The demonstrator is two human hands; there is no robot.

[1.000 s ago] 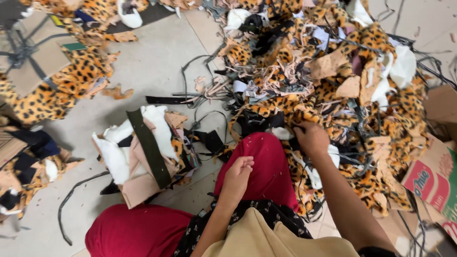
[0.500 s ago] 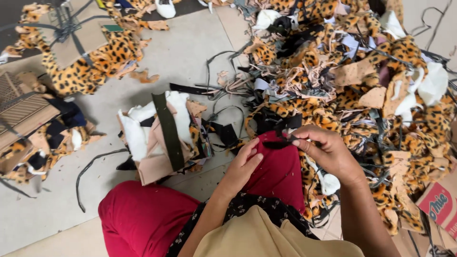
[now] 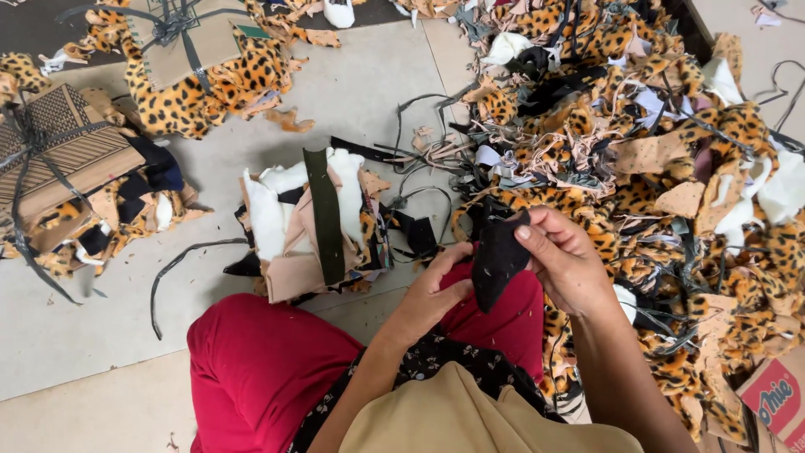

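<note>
A black fabric scrap (image 3: 496,258) hangs above my red-trousered knee (image 3: 495,310). My right hand (image 3: 563,256) pinches its upper edge between thumb and fingers. My left hand (image 3: 434,289) touches the scrap's lower left edge from below with fingers curled. To the right lies a big heap of leopard-print, black, white and tan fabric scraps (image 3: 662,159). A stacked pile of white, tan and black pieces with a dark green strip on top (image 3: 314,222) sits on the floor just beyond my left hand.
Two tied bundles of scraps topped with cardboard lie at the far left (image 3: 59,159) and back left (image 3: 197,50). Loose black strips (image 3: 176,268) trail on the grey floor. A red and white carton (image 3: 776,394) pokes in at the lower right.
My right hand came back from the heap with the black scrap and brought it over my knee. My left hand rose to meet it. The view tilted toward the left.
</note>
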